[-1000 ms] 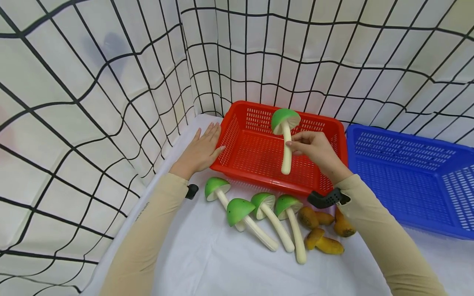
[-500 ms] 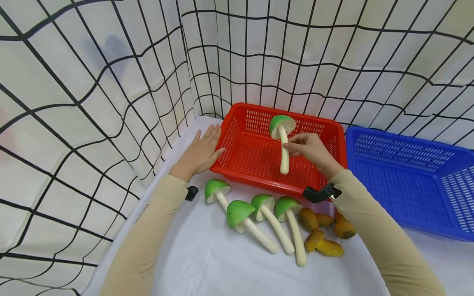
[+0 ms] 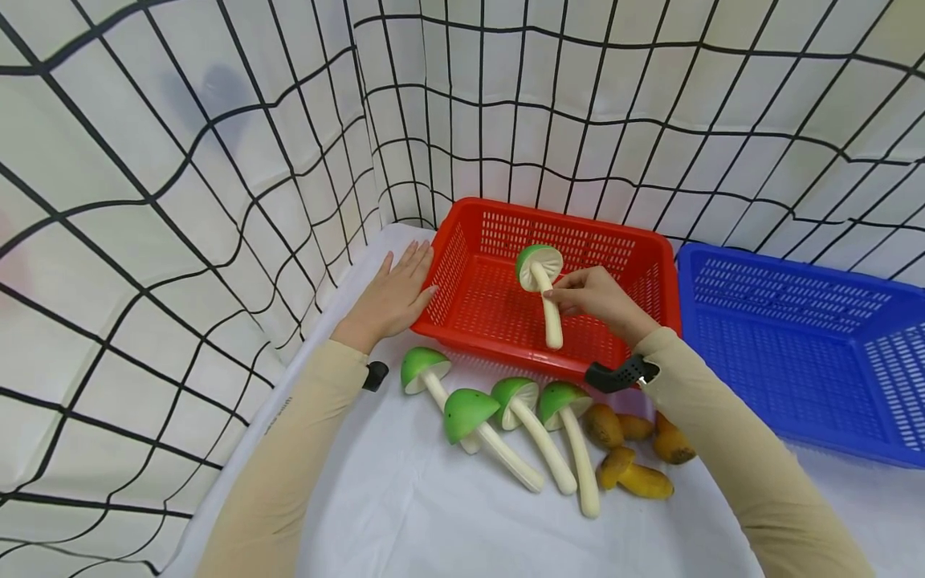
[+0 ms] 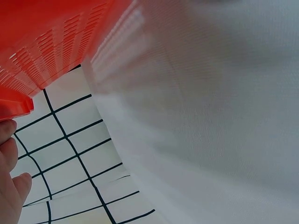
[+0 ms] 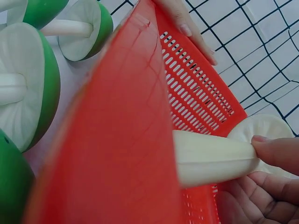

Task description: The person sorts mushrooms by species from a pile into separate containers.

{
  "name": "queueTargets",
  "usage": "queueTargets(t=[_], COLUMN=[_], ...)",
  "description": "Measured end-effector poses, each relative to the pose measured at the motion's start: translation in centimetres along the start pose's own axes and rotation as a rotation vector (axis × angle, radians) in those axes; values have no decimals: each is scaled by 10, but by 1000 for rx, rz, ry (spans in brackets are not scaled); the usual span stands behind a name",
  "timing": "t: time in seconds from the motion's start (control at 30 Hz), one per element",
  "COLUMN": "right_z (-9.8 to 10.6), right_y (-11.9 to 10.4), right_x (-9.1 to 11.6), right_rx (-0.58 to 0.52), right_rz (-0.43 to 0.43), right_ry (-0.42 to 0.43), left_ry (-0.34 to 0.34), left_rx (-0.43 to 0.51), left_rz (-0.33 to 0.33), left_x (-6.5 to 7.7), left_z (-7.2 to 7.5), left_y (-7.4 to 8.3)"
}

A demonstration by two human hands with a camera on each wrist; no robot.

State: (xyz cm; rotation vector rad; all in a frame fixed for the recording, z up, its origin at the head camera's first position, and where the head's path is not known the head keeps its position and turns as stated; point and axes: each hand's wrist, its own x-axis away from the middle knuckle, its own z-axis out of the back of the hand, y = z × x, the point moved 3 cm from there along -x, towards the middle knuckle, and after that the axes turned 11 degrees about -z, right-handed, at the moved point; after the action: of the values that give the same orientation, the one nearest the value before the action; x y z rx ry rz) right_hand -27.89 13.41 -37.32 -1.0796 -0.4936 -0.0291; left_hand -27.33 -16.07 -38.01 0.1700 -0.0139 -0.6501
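My right hand (image 3: 596, 301) pinches the pale stem of a green-capped mushroom (image 3: 552, 321), held over the inside of the red basket (image 3: 506, 349). In the right wrist view, thumb and fingers grip the stem (image 5: 215, 158) behind the basket's red wall (image 5: 117, 140). My left hand (image 3: 393, 293) lies with straight fingers against the basket's left rim. Seen from the left wrist, its fingertips (image 4: 8, 149) are by the basket's edge (image 4: 16, 105). Several more green-capped mushrooms (image 3: 470, 413) lie on the white cloth before the basket.
Several brownish-yellow mushrooms (image 3: 643, 479) lie right of the green ones, under the right forearm. A blue basket (image 3: 780, 345) stands to the right of the red one. Black grid panels (image 3: 607, 120) backed with white cloth rise behind and on the left.
My right hand has lowered the mushroom into the red basket's space and moved slightly left, and its cap tilts more. The left hand has stayed at the basket rim.
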Motion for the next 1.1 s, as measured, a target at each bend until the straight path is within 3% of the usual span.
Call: queueTargets(t=[0.57, 0.83, 1.1], right_z=[-12, -10, 0], right_y=[-13, -17, -6], right_x=[-11, -21, -36], right_rx=[22, 32, 81], right_rz=[-21, -26, -59], right_ry=[-99, -83, -66], left_ry=[-11, -4, 2], left_rx=[24, 24, 24], left_rz=[28, 26, 29], left_x=[0, -1, 0], left_z=[0, -1, -2], left_y=[0, -2, -2])
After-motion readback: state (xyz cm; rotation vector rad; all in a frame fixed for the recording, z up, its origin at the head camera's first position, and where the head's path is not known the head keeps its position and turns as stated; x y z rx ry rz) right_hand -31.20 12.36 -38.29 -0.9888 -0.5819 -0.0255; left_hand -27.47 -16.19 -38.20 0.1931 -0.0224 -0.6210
